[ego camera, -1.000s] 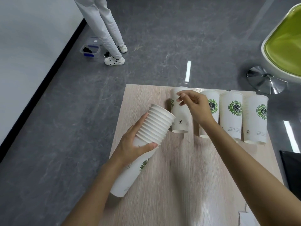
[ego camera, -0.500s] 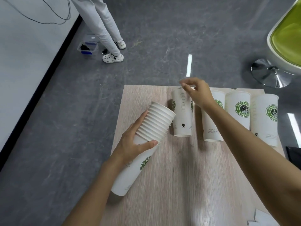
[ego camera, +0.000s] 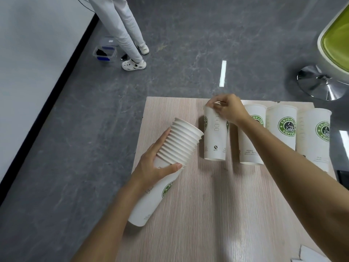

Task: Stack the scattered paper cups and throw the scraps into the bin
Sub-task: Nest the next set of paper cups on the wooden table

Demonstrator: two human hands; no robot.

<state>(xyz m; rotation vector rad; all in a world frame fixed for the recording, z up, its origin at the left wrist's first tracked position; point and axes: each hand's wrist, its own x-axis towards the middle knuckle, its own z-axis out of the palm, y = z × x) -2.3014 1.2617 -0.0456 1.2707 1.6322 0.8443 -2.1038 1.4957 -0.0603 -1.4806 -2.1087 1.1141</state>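
The left hand grips a stack of nested paper cups, fingers and thumb wrapped round it just below the ridged rims; the stack leans, its mouth pointing up and away and its base low over the left side of the pale wood worktop; the right hand reaches across to the far edge and pinches the rim of the leftmost loose cup, slightly blurred; that cup stands just beside the mouth of the stack; three more cups stand in a row to its right, the second cup partly hidden by the right forearm, then the third cup and the fourth cup, each with a green coffee logo; the two hands are apart; white paper scraps lie at the near right corner of the worktop; on the grey floor beyond, a green chair sits to the right and another person's legs to the left
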